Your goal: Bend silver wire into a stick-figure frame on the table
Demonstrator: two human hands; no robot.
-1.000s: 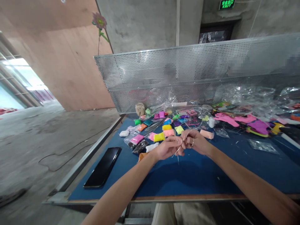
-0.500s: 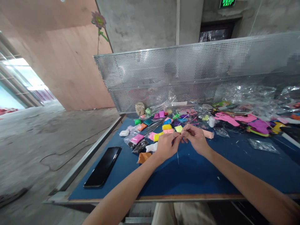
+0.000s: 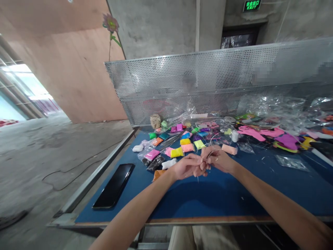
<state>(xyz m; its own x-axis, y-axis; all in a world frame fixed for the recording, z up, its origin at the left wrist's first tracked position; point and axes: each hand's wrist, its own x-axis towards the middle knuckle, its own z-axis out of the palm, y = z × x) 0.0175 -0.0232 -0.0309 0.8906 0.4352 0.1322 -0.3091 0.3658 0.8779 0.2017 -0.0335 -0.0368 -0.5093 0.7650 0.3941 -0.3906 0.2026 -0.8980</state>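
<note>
Above the blue tabletop (image 3: 208, 201), my left hand (image 3: 187, 166) and my right hand (image 3: 220, 160) meet with their fingertips pinched together. Between them runs a thin pale wire (image 3: 212, 138), which curves up in a loop over my right hand. A short straight end of it hangs below the fingers. The part inside the pinch is hidden. Just behind the hands lie a light yellow packet (image 3: 199, 144) and a peach packet (image 3: 187, 148). Another peach packet (image 3: 229, 149) rests beyond my right hand.
A black phone (image 3: 113, 185) lies at the left. Several coloured packets, including a pink one (image 3: 152, 154), cover the table's back left. Pink cut-out pieces (image 3: 251, 133) and clear plastic bags (image 3: 278, 104) pile at the right. A perforated metal screen (image 3: 166, 76) borders the back.
Both hands have come slightly down and toward me, and my left hand has turned, its fingers now curled under. The yellow packet shows more fully, and the wire loop has shifted right.
</note>
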